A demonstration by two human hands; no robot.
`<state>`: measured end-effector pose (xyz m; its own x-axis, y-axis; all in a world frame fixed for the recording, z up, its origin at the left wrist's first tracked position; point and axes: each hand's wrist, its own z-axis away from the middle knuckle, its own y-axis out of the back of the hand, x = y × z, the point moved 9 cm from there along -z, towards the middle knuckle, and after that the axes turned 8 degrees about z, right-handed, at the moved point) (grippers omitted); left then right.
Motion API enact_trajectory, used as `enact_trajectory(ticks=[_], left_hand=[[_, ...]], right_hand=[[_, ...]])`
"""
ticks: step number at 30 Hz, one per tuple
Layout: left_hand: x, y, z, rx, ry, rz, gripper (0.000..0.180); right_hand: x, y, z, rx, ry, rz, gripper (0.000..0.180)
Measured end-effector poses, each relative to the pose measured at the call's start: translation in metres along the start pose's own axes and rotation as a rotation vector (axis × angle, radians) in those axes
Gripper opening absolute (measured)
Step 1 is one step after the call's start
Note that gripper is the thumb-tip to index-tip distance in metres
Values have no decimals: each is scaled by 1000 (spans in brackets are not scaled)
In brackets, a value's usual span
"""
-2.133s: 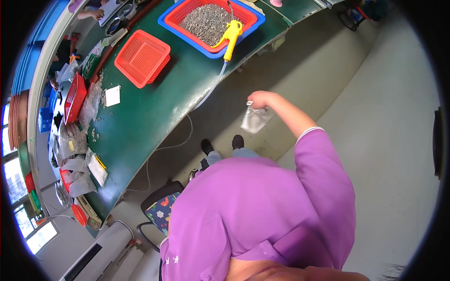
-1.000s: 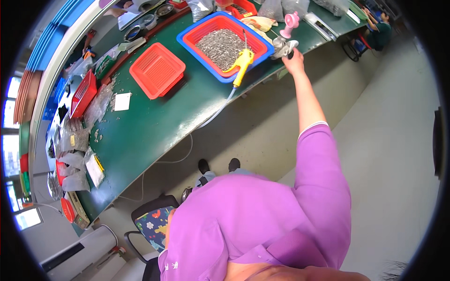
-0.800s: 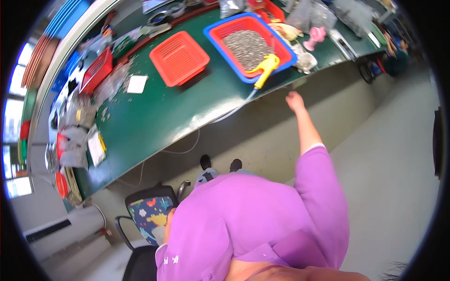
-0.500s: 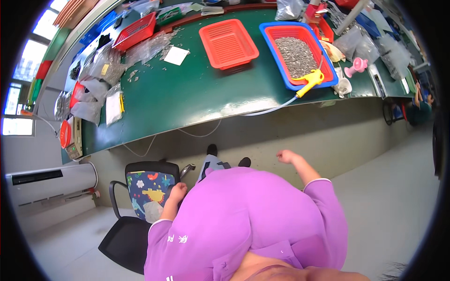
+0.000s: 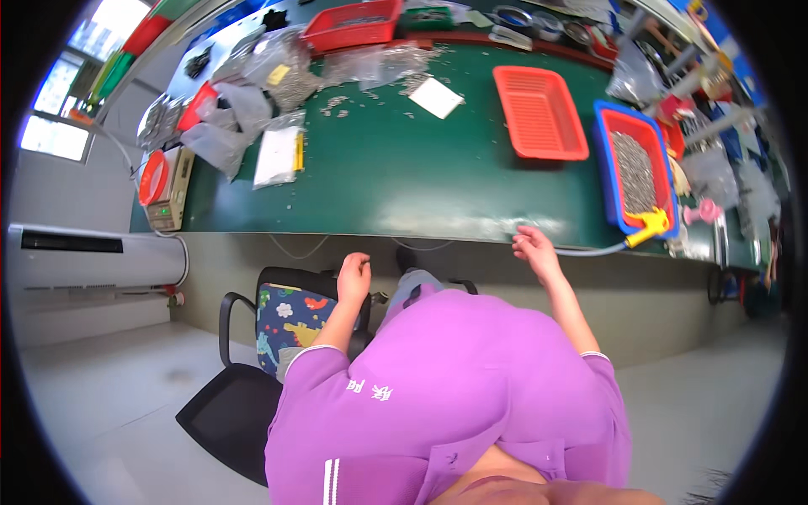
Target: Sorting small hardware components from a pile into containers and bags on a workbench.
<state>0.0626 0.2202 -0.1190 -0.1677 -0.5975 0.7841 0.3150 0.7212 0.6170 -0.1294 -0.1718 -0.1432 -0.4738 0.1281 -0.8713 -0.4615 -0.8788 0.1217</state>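
Observation:
My left hand (image 5: 354,276) is in front of the table's near edge, above the chair (image 5: 290,324). Its fingers are curled in, and whatever they may hold cannot be made out. At the table's front edge, my right hand (image 5: 536,251) has its fingers loosely bent and apart, holding nothing visible. Beyond it on the green table (image 5: 404,181) stands a red slatted plastic basket (image 5: 543,126) with nothing visible inside. To its right, a blue-rimmed red basket (image 5: 600,156) contains many small metal parts (image 5: 633,172). A yellow air blow gun (image 5: 648,225) lies across that basket's near rim.
Plastic bags (image 5: 240,126) and a white packet (image 5: 278,156) lie on the left, near a small device (image 5: 172,198) with an orange-red bowl. A white card (image 5: 436,98) rests beside scattered metal bits. Another red basket (image 5: 352,25) stands at the back. A pale hose (image 5: 589,251) runs along the front edge.
Both hands have risen and moved forward toward the table. My right hand's fingers have spread apart. The view has turned left, so the table's contents appear farther right.

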Motion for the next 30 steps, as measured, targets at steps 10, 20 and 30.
enact_trajectory(ticks=[10, 20, 30], left_hand=[[-162, 204, -191, 828, 298, 53, 49], [-175, 220, -358, 334, 287, -287, 64], [-40, 220, -317, 117, 61, 513, 31]], right_hand=[[-90, -113, -92, -85, -108, 107, 36], [-72, -195, -80, -282, -253, 186, 28], [-91, -161, -84, -166, -251, 115, 30]])
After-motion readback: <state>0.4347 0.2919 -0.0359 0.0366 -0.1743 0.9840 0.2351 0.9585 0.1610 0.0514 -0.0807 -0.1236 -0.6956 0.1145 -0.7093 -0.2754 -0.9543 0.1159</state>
